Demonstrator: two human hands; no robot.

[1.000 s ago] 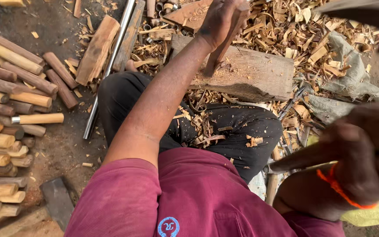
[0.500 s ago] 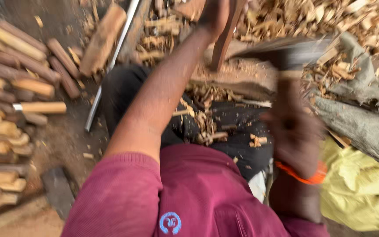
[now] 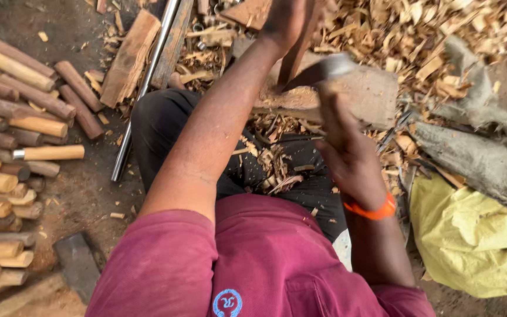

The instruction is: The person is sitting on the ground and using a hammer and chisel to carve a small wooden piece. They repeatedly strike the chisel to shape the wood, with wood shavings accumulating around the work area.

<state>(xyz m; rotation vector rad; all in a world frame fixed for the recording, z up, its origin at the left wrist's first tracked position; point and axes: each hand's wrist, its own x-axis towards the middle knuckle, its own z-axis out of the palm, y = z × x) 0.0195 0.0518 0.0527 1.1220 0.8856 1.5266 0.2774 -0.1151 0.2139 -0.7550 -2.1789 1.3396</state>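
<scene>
Centrally, left hand clenched round upright wooden stick, steadying it on chopping block; right hand grasping hatchet, blade against stick.

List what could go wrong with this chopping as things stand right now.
1. The blade in the right hand is right beside the left hand, which holds the wood piece upright on the chopping block; a glancing stroke could hit the fingers.
2. The legs lie just under the block, so a slip could reach them.
3. Loose wood chips may fly or shift underfoot.
</scene>
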